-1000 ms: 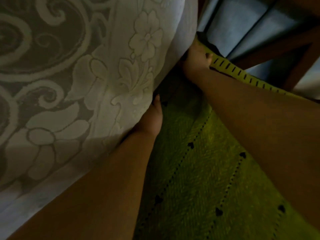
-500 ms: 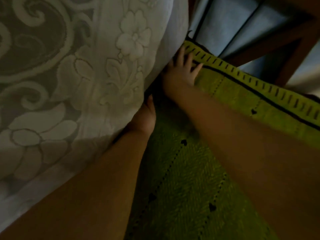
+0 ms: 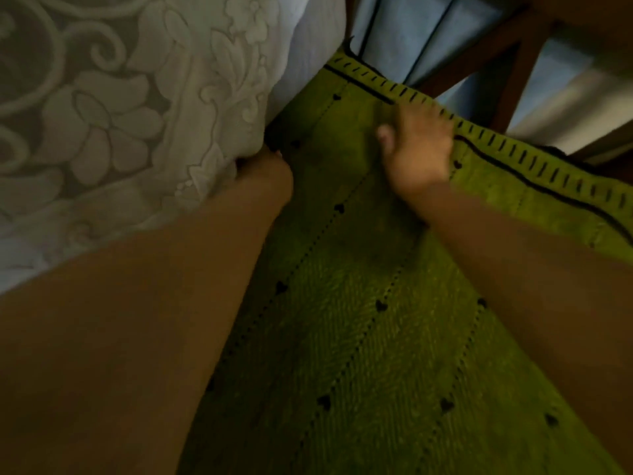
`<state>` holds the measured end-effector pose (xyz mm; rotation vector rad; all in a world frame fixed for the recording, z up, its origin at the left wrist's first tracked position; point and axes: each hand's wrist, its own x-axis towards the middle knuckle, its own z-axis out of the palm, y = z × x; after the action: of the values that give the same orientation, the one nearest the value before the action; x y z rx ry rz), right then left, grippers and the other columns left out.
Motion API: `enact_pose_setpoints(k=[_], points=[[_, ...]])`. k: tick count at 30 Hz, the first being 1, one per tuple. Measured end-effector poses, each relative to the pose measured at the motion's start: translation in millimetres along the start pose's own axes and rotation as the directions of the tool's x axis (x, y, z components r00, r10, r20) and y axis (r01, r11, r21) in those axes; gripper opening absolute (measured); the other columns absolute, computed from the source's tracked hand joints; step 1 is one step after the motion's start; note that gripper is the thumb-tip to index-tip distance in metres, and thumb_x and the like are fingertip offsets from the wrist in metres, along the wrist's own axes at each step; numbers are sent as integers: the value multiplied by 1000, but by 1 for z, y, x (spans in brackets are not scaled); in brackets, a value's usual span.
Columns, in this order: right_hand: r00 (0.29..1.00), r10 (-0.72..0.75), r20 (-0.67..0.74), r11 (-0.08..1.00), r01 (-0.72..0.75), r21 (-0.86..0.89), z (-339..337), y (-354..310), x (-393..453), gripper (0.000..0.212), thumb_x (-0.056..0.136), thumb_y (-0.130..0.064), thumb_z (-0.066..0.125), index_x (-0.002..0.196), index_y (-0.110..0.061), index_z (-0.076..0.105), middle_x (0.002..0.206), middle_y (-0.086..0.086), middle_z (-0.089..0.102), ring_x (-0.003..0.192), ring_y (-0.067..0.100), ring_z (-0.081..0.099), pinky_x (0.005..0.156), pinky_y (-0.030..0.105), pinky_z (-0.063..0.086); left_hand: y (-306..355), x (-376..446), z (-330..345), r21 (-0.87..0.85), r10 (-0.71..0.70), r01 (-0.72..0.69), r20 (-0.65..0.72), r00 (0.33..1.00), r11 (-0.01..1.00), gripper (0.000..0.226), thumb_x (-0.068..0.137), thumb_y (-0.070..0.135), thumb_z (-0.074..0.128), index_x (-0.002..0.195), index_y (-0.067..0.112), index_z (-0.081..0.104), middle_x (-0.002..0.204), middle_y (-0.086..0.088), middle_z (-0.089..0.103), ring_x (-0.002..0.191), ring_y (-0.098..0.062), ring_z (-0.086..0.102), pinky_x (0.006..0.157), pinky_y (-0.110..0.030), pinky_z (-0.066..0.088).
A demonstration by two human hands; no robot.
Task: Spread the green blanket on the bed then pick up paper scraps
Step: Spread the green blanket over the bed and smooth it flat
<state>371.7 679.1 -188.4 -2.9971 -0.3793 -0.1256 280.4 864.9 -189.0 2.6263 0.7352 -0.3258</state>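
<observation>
The green blanket (image 3: 363, 337), knitted with small black hearts and a black-stitched border, lies flat across the lower right of the view. My right hand (image 3: 418, 145) rests on it just inside the far border, fingers stretched toward the edge and blurred by motion. My left hand (image 3: 270, 166) is at the blanket's left side, pushed in under a white lace-patterned cloth (image 3: 137, 108), so its fingers are hidden. No paper scraps are in sight.
The white floral cloth fills the upper left and overhangs the blanket's left edge. Beyond the blanket's far border are pale blue panels (image 3: 411, 32) and dark wooden bars (image 3: 513, 70).
My right hand has slid right along the blanket's far border, away from the white cloth, and more of the border now lies flat. My left hand has stayed under the cloth.
</observation>
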Motion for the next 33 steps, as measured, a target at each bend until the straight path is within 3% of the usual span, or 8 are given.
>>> enact_pose_setpoints(k=[3, 6, 11, 17, 19, 22, 29, 33], points=[[846, -478, 234, 875, 482, 46, 13, -20, -59, 61, 94, -53, 29, 152, -33, 22, 162, 2, 12, 150, 21, 10, 119, 54, 6, 10, -56, 27, 75, 147, -138, -123, 982, 988, 63, 101, 45, 25, 154, 14, 12, 159, -21, 11, 145, -40, 14, 114, -60, 11], [909, -339, 243, 933, 358, -41, 11, 30, -18, 59, 98, -53, 30, 152, -33, 18, 163, -1, 9, 150, 19, 10, 121, 44, 8, 7, -66, 54, 283, 441, -422, -4, 898, 861, 66, 91, 68, 6, 150, 42, -11, 161, 2, -16, 147, -34, -14, 107, -73, -4], [959, 203, 198, 970, -169, -177, -13, 139, 20, 68, 96, -61, 23, 153, -24, 16, 162, 5, 10, 150, 27, 8, 120, 53, 6, 7, -37, 53, 281, 350, -332, -16, 937, 901, 70, 87, 73, 3, 147, 45, -17, 159, 3, -23, 146, -33, -19, 103, -77, -4], [931, -241, 273, 958, 274, -89, -7, 151, -55, 68, 90, -62, 15, 153, -35, 15, 162, -1, 9, 150, 18, 10, 119, 49, 8, 8, -40, 55, 326, 345, -318, -26, 938, 890, 70, 86, 72, -1, 147, 44, -19, 159, 2, -23, 147, -32, -19, 104, -77, 0], [968, 87, 236, 979, -40, -199, -18, 211, -57, 67, 94, -63, 19, 153, -34, 12, 163, -3, 5, 150, 18, 7, 119, 50, 7, 8, -41, 54, 334, 336, -312, -13, 942, 889, 69, 87, 71, 0, 147, 44, -19, 159, 2, -23, 147, -32, -19, 105, -76, 0], [828, 515, 222, 821, -402, -405, -47, 261, -54, 66, 97, -59, 15, 155, -28, 7, 163, -4, 0, 150, 18, 4, 117, 59, 0, 11, -42, 53, 351, 306, -285, -6, 952, 892, 67, 88, 70, 0, 146, 44, -20, 159, 2, -23, 147, -31, -19, 105, -76, 0], [974, 3, 227, 1000, 3, -27, -17, 121, -140, 59, 100, -53, 20, 154, -32, 12, 163, 0, 0, 151, 20, -1, 119, 53, -3, 38, -66, 42, 301, 81, -110, 109, 991, 947, 64, 96, 63, 12, 149, 41, -16, 159, -4, -23, 146, -35, -18, 106, -75, 2], [978, 13, 210, 1000, -8, -23, -22, 150, -174, 56, 100, -53, 19, 153, -37, 10, 163, -5, 0, 151, 16, 1, 121, 43, 0, 15, -104, 45, 294, 157, -191, 136, 978, 937, 68, 93, 66, 6, 150, 35, -16, 160, -5, -22, 147, -32, -18, 112, -67, -3]])
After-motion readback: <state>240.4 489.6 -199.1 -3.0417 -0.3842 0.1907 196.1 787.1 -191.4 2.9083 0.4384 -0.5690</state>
